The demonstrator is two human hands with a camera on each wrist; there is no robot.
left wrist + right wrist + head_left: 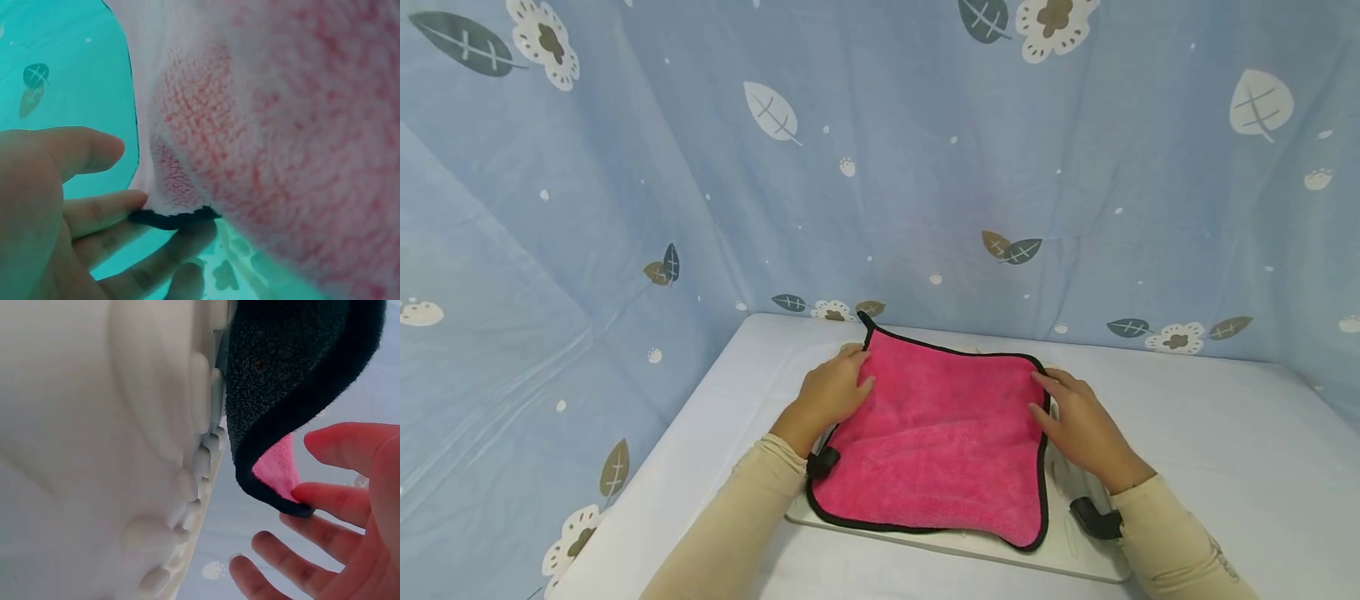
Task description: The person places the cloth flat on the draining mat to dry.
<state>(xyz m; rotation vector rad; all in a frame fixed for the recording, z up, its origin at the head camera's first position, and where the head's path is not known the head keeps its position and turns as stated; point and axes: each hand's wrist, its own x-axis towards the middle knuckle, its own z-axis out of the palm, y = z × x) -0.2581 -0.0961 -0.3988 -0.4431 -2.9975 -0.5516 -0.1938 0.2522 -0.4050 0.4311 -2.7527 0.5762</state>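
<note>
Pink fleecy cloth (940, 433), black-edged, lies rumpled between both hands.

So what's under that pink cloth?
A white board lies under the cloth, showing at its near and right edges; its right edge looks bumpy. The cloth covers its middle, so anything there is hidden.

A white board (94, 444) with raised bumps along its edge is filling the left of the right wrist view. A cloth (294, 375), dark on its near side with a black hem and pink showing beneath, is hanging over the board's edge. The right hand (350, 519) is touching the hem with one fingertip (306, 494), its other fingers spreading loosely below.
</note>
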